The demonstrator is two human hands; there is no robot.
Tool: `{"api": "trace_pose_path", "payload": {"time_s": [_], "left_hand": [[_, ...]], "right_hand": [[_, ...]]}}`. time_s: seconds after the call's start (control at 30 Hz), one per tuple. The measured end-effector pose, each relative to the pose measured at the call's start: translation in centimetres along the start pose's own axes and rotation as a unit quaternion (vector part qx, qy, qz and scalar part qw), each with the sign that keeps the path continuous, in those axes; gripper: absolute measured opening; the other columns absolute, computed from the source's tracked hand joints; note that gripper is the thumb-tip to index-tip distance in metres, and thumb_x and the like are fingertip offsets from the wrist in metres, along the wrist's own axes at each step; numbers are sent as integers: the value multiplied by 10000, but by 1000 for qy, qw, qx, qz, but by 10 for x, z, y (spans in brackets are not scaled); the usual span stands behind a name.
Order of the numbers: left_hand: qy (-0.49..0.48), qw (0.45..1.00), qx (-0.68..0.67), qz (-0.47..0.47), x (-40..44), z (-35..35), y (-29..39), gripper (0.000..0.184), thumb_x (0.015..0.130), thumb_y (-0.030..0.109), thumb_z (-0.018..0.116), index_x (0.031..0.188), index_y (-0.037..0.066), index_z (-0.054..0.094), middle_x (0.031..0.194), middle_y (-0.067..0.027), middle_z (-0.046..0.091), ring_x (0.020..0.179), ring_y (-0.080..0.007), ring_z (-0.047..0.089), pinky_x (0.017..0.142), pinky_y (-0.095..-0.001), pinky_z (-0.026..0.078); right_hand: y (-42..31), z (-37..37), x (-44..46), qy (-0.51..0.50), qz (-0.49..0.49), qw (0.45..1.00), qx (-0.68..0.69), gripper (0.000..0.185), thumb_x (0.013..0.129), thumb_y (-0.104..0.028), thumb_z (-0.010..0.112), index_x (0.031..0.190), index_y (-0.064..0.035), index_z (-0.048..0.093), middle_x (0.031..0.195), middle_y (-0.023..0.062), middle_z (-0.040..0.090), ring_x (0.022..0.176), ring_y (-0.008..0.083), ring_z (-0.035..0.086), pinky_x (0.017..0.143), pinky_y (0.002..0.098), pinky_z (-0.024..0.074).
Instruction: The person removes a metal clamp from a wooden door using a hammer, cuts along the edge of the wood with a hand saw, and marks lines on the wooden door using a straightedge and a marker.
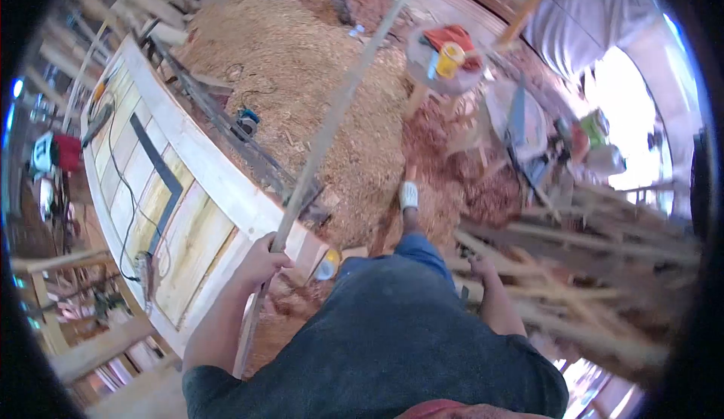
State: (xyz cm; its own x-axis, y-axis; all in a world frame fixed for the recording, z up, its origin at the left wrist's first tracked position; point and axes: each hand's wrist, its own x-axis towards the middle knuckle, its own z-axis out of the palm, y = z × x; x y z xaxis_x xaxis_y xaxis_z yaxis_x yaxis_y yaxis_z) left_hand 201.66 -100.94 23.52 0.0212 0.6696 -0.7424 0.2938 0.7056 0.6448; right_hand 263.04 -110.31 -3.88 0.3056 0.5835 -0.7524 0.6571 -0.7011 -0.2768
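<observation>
My left hand (264,265) is wrapped around a long, thin wooden strip (332,121), which runs from beside my body up past the sawdust pile. Close to that hand lies a large framed wooden panel (202,136) of pale planks. On the panel rest a dark metal framing square (167,176) and a thin cable (115,159). My right hand (483,270) hangs low at my side, above scattered timber. Blur hides its fingers, so I cannot make out whether it holds anything.
Sawdust and shavings (302,57) cover the floor ahead. A round stool (417,51) carries a yellow container (450,58) and an orange-red cloth (469,38). A handsaw (516,119) stands further right. Loose boards (588,283) lie at the right. A teal power tool (247,122) sits beside the panel.
</observation>
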Motion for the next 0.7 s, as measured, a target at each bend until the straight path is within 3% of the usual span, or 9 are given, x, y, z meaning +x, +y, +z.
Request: {"api": "trace_pose_path", "payload": {"time_s": [0.07, 0.13, 0.23, 0.33, 0.43, 0.47, 0.5, 0.6, 0.7], "left_hand": [[-5, 998, -54, -8, 28, 18, 27, 325, 751, 11, 745, 935, 110, 496, 739, 6, 502, 535, -90, 477, 441, -281, 356], [0, 999, -37, -23, 59, 29, 60, 378, 787, 79, 770, 1092, 66, 546, 826, -6, 544, 652, -108, 526, 555, -280, 420], [2, 999, -41, -13, 83, 55, 99, 646, 837, 179, 796, 1393, -5, 522, 1048, -71, 648, 886, -148, 601, 762, -302, 492], [-23, 993, -101, -63, 103, 57, 141, 648, 841, 171, 793, 1396, -4, 510, 1084, -81, 659, 951, -159, 616, 821, -314, 503], [-16, 986, -150, -69, 128, 46, 173, 630, 857, 178, 775, 1399, 4, 506, 1079, -80, 664, 973, -158, 624, 792, -317, 509], [-16, 982, -176, -68, 137, 39, 182, 627, 858, 183, 774, 1398, 7, 508, 1081, -81, 664, 977, -156, 622, 782, -320, 509], [13, 984, -171, -39, 147, 32, 195, 350, 841, 172, 808, 1018, 105, 514, 855, 3, 549, 717, -114, 536, 617, -266, 427], [38, 980, -181, -71, 199, -1, 189, 304, 853, 157, 796, 972, 108, 520, 863, 3, 577, 702, -115, 547, 591, -265, 427], [28, 974, -219, -41, 272, -56, 175, 476, 853, 155, 770, 1250, 2, 557, 962, -77, 659, 921, -195, 643, 788, -334, 520]], "right_hand": [[1, -33, 78, -34, -37, 997, -51, 318, 980, -288, 578, 948, 14, 672, 702, 133, 670, 572, 273, 659, 566, 420, 559], [-47, -84, 133, -72, -61, 989, -114, 349, 971, -329, 599, 918, 4, 691, 702, 137, 680, 591, 268, 666, 587, 416, 556], [-157, -161, 202, -145, -112, 964, -195, 398, 958, -389, 630, 873, -10, 718, 702, 143, 695, 621, 261, 678, 619, 410, 552], [-254, -196, 282, -122, -275, 943, -145, 376, 960, -388, 670, 849, -30, 693, 661, 96, 640, 575, 209, 606, 583, 405, 514], [-422, -218, 234, -143, -217, 966, -15, 369, 960, -386, 691, 836, -39, 663, 657, 56, 583, 574, 172, 533, 564, 404, 473], [-451, -208, 249, -148, -249, 957, -29, 375, 968, -389, 681, 818, -46, 656, 655, 38, 575, 573, 157, 532, 561, 385, 480], [-478, -193, 268, -154, -279, 947, -42, 383, 976, -392, 671, 799, -53, 649, 654, 21, 566, 573, 141, 531, 558, 366, 487], [-559, -169, 306, -152, -338, 919, -133, 392, 985, -408, 659, 802, -61, 657, 666, 10, 571, 593, 148, 547, 568, 365, 503], [-621, -148, 342, -132, -291, 927, -198, 411, 987, -438, 648, 849, -54, 695, 699, 53, 624, 647, 187, 595, 614, 393, 519]]}}
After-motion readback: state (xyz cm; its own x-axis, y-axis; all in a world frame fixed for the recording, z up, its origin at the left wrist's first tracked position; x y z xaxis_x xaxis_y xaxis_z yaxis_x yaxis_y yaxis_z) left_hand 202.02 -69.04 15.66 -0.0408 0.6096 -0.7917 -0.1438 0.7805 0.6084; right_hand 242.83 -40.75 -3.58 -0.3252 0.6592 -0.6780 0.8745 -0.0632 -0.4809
